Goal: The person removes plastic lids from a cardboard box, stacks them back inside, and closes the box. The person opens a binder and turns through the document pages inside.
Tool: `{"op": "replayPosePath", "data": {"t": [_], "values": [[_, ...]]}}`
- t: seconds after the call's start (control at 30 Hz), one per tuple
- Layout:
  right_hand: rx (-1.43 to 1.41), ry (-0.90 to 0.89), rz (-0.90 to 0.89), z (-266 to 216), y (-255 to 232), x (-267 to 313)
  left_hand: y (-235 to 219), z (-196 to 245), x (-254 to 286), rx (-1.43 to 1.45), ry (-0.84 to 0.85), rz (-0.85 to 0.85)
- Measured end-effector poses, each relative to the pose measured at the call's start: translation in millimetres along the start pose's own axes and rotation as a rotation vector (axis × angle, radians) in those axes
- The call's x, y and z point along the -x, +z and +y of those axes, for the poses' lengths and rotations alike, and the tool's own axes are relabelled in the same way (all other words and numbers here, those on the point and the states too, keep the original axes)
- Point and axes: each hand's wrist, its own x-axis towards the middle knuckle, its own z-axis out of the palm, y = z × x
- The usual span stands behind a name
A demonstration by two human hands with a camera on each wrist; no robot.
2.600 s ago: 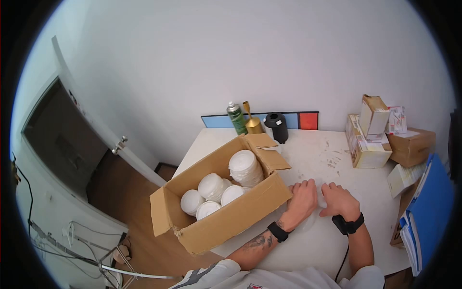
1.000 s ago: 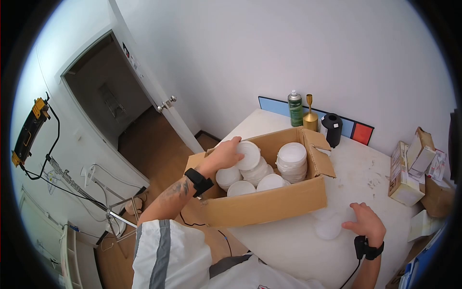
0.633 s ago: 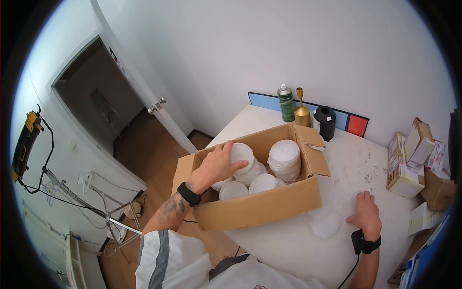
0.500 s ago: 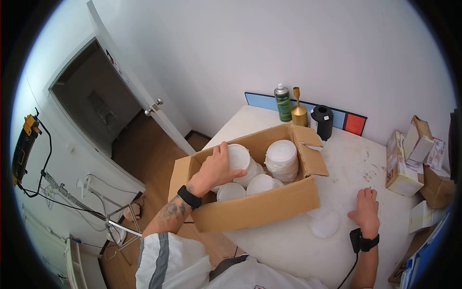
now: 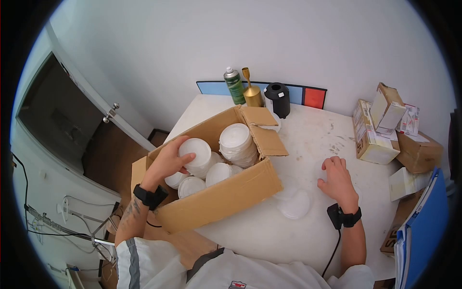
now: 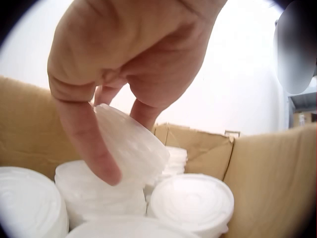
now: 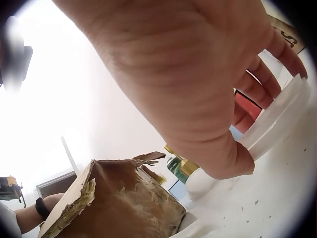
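An open cardboard box (image 5: 219,200) of white plastic lids stands slanted on the white table (image 5: 308,241). My left hand (image 5: 168,161) reaches in over its left end and holds a stack of lids (image 6: 131,144) between thumb and fingers. That stack tilts above the others in the left wrist view. My right hand (image 5: 340,182) is low over the table, right of the box. Its thumb and fingers curl around the rim of a translucent plastic lid (image 7: 277,116). Other translucent lids (image 5: 294,204) lie between that hand and the box.
Behind the box stand a green spray can (image 5: 234,86), a brass candlestick (image 5: 252,95) and a black cylinder (image 5: 277,100). Small cartons (image 5: 378,139) and a blue folder (image 5: 426,212) line the right side. A cable (image 5: 333,255) hangs from the right wrist.
My left hand has left the table beside the right hand and gone into the box, where it now holds a stack of lids. The head view has swung left and back.
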Motion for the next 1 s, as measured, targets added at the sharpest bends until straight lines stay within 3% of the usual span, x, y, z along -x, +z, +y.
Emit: {"op": "replayPosePath", "data": {"t": [0.07,0.13,0.17,0.2,0.27,0.37,0.47,0.57,0.67,0.8,0.87,1.0], "values": [[-0.081,-0.071,0.022,-15,-4,2,6,-3,0,-0.181,-0.041,0.021],[-0.166,-0.147,0.051,-35,-10,5,7,-20,-11,-0.506,0.109,0.120],[-0.210,-0.206,0.081,-49,-10,9,10,-22,-12,-0.522,0.154,0.166],[-0.260,-0.275,0.116,-60,-8,10,12,-12,-13,-0.514,0.088,0.136],[-0.310,-0.351,0.084,-70,6,12,17,-1,-12,-0.548,-0.036,0.057],[-0.234,-0.423,-0.027,-68,38,12,28,-6,-15,-0.632,-0.010,0.027],[-0.078,-0.429,0.018,-66,52,10,27,-9,-18,-0.729,0.030,0.022],[-0.181,-0.355,-0.019,-66,51,8,27,-17,-22,-0.668,0.012,0.076],[-0.259,-0.263,-0.195,-72,40,4,31,-23,-20,-0.688,0.006,0.089],[-0.262,-0.283,-0.109,-75,30,4,31,-9,-13,-0.689,-0.019,0.063],[-0.269,-0.283,-0.068,-75,24,3,25,-4,-14,-0.677,-0.126,0.048],[-0.269,-0.287,0.020,-67,13,0,18,-25,-22,-0.583,-0.131,0.015]]}}
